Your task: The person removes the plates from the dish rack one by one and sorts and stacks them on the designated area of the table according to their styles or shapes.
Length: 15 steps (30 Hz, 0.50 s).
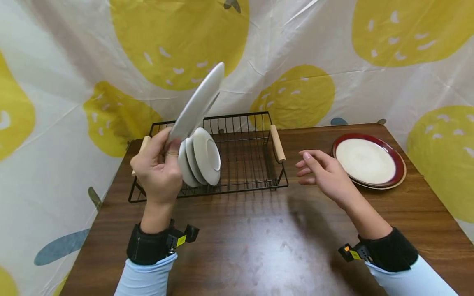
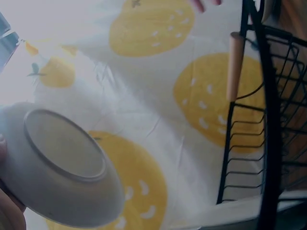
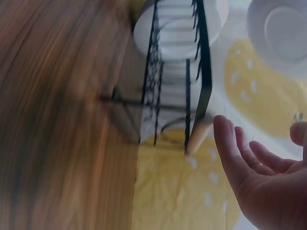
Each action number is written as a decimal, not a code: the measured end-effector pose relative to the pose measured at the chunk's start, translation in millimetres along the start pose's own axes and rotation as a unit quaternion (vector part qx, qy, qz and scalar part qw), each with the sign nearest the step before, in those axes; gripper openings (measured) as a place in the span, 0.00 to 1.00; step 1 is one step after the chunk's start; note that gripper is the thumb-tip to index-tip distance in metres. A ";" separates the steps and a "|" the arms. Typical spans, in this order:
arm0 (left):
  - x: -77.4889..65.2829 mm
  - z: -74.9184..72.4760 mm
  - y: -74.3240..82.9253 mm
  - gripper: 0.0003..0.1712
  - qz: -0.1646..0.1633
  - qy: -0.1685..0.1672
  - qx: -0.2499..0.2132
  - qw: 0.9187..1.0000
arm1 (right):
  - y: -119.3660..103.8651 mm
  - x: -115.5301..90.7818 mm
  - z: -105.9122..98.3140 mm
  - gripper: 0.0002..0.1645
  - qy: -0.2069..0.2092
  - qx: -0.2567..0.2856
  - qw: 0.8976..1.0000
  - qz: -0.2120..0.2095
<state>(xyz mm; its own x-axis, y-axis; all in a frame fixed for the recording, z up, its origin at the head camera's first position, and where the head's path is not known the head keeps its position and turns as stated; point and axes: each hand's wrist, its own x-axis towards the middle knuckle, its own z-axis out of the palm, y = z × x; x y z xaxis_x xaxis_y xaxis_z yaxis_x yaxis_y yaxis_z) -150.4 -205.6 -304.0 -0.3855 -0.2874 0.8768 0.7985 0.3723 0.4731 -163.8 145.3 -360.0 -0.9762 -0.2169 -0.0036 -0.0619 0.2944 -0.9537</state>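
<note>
My left hand (image 1: 159,170) grips a white plate (image 1: 198,102) by its lower edge and holds it tilted above the rack's left part. The plate's underside, with a round foot ring, shows in the left wrist view (image 2: 64,148). Below it, white dishes (image 1: 207,156) stand on edge, leaning together in the black wire dish rack (image 1: 237,190). My right hand (image 1: 324,174) is off to the right of the rack, its fingers loosely bent and holding nothing. In the right wrist view, that hand (image 3: 268,177) is apart from the rack's wooden handle (image 3: 197,136).
Plates with a dark red rim (image 1: 366,160) are stacked at the table's right, just beyond my right hand. The brown wooden table (image 1: 237,246) meets a white cloth with yellow fruit prints (image 1: 296,49) at the back and sides.
</note>
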 end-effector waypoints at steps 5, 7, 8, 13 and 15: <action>-7.0 9.2 -6.6 0.10 0.061 -0.049 -0.005 0.997 | -17.4 1.5 23.2 0.31 -0.026 0.048 0.998 -0.029; -8.8 11.8 -8.6 0.11 0.085 -0.075 -0.014 0.993 | -23.5 2.4 30.4 0.31 -0.037 0.073 0.996 -0.048; -9.7 13.1 -9.3 0.12 0.098 -0.090 -0.018 0.991 | -26.3 2.9 33.1 0.31 -0.043 0.085 0.994 -0.059; -16.0 20.6 -10.6 0.20 0.167 -0.168 -0.015 0.971 | -39.9 6.3 39.1 0.40 -0.085 0.154 0.980 -0.092; -18.8 24.0 -11.4 0.25 0.194 -0.194 -0.013 0.962 | -43.3 7.9 39.3 0.45 -0.099 0.182 0.974 -0.097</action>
<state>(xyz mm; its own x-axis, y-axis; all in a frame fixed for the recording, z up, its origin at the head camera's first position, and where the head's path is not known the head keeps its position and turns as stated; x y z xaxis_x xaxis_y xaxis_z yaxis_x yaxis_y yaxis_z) -163.3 -183.3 -323.8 -0.1961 0.2204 0.9555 0.9260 0.3621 0.1065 -160.6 94.3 -330.6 -0.8920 -0.4213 0.1639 -0.1288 -0.1107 -0.9855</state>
